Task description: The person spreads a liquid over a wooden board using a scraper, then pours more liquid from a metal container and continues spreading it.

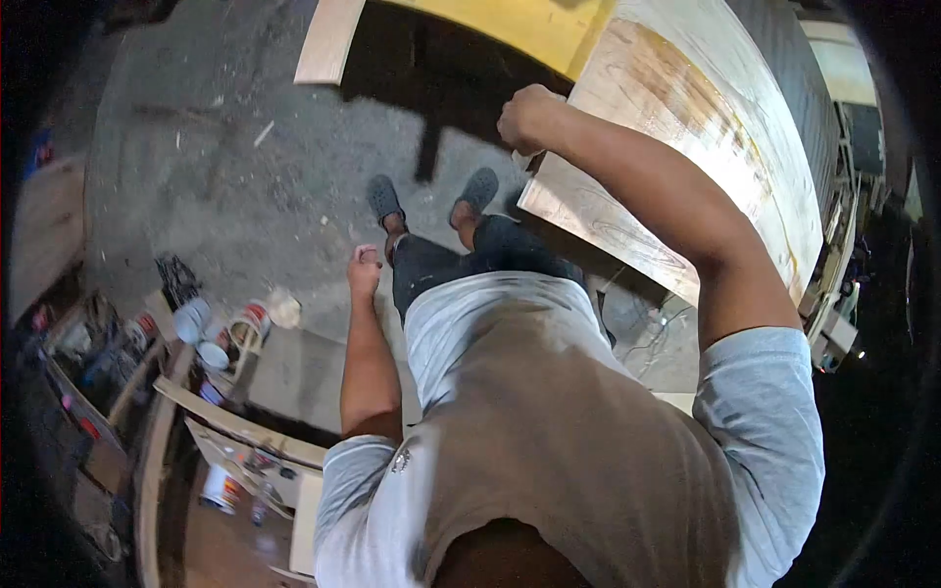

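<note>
My right hand [534, 120] is closed in a fist at the near edge of a wooden panel [618, 186]. A small pale piece, too little to name, shows below its fingers. Brown wood grain and a wet-looking yellowish streak mark the panel's whitish face, and a bright glare lies on it. By my left thigh, over the concrete floor, my left hand [364, 272] hangs with its fingers curled in; I see nothing in it.
A yellow panel [529, 29] and a pale board end [328, 44] lie ahead. To the left are a white bucket [192, 318], several tins and a wooden frame [240, 423]. My feet in grey clogs [385, 196] stand on the concrete floor [245, 186].
</note>
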Motion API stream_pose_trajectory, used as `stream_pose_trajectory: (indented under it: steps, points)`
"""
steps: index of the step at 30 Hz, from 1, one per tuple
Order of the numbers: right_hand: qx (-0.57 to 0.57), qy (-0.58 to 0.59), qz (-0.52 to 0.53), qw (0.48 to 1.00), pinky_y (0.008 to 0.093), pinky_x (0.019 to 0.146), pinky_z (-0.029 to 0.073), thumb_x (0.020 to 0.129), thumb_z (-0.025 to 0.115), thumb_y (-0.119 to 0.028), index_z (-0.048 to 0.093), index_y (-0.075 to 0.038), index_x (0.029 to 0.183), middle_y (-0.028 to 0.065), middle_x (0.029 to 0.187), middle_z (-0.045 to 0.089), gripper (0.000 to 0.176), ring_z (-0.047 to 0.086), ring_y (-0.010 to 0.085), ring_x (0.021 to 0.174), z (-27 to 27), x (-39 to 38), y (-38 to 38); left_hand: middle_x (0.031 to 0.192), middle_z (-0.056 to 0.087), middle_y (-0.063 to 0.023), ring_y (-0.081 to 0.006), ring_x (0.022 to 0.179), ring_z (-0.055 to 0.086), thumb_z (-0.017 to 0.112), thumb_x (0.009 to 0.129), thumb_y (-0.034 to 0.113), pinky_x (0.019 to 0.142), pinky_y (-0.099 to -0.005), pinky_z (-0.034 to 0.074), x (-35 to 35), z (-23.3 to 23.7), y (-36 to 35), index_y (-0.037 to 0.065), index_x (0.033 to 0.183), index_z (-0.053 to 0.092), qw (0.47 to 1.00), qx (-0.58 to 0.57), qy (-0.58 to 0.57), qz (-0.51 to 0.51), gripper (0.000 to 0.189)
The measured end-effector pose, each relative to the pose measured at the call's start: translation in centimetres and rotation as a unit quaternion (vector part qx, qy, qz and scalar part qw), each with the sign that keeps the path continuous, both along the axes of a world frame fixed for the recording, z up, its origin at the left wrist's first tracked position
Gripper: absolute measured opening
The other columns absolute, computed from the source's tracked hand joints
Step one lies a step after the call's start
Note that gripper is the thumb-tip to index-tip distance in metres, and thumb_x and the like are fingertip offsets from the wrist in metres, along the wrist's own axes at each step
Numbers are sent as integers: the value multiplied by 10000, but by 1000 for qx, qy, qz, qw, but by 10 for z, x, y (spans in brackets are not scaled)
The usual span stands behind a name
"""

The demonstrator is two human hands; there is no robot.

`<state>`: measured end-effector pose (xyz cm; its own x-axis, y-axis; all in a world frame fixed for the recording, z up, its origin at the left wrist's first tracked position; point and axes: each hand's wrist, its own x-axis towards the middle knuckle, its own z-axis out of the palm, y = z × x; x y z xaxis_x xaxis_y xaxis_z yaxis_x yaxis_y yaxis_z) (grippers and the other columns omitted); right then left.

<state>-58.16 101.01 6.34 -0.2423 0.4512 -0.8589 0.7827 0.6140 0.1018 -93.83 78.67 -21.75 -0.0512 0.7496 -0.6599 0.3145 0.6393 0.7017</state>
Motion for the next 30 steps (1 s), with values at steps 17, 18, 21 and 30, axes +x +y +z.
stream_pose_trajectory:
  steps: [17,18,21,30]
  points:
    - [71,-107,-69,989,387,731,538,709,641,-217,711,-141,923,90,970,685,238,663,270,893,21,-17,5,780,617,-56,-145,655,573,535,868,196,584,-289,467,-95,-10,-9,69,932,629,997,-62,-6,37,170]
    - [81,-115,-73,987,383,738,540,714,644,-223,712,-145,924,82,974,685,234,662,261,910,20,-15,1,780,617,-56,-145,655,573,535,868,196,584,-289,467,-97,-8,-2,69,932,629,997,-63,-12,36,170]
    - [21,-114,-56,992,380,755,536,731,635,-241,709,-151,937,84,992,681,237,653,270,930,26,-46,-18,733,605,-44,-148,629,569,538,870,191,579,-285,468,-109,3,13,83,928,626,998,-37,-7,56,150]
    - [-35,124,-248,960,455,740,505,732,554,-163,701,-134,953,175,924,662,267,636,346,863,78,8,-67,738,594,-56,-152,615,588,529,859,199,534,-287,453,-111,-11,3,67,919,599,998,-40,-16,50,161]
